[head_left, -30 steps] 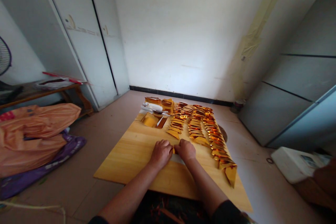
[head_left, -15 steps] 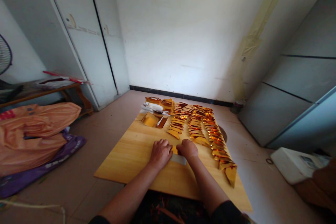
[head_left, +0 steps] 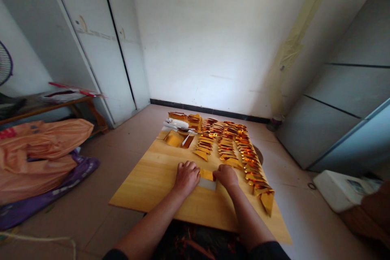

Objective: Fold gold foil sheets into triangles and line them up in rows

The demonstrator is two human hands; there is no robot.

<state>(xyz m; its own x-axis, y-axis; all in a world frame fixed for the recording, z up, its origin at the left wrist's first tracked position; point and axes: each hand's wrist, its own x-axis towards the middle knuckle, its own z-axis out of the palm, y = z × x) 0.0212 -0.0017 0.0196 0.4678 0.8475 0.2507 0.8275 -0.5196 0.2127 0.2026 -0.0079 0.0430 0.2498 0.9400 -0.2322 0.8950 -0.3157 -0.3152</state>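
A sheet of gold foil paper (head_left: 208, 183) lies on the wooden board in front of me, its far edge folded over gold side up and its nearer part pale grey. My left hand (head_left: 187, 176) is closed, with curled fingers on the sheet's left end. At the right end of the gold strip, my right hand (head_left: 227, 175) is closed, its thumb and fingertips on the fold. The exact grip of the fingertips is partly hidden. Beyond the hands stand several rows of folded gold foil pieces (head_left: 228, 146).
A stack of gold foil sheets (head_left: 174, 139) lies at the board's (head_left: 143, 183) far left, with a white packet (head_left: 177, 123) behind it. An orange bag (head_left: 39, 150) and a purple bag (head_left: 70, 178) are on the left; a white box (head_left: 338, 191) is on the right.
My right hand has slid rightward along the fold to the sheet's right end, uncovering more of the gold strip. My left hand has stayed in place.
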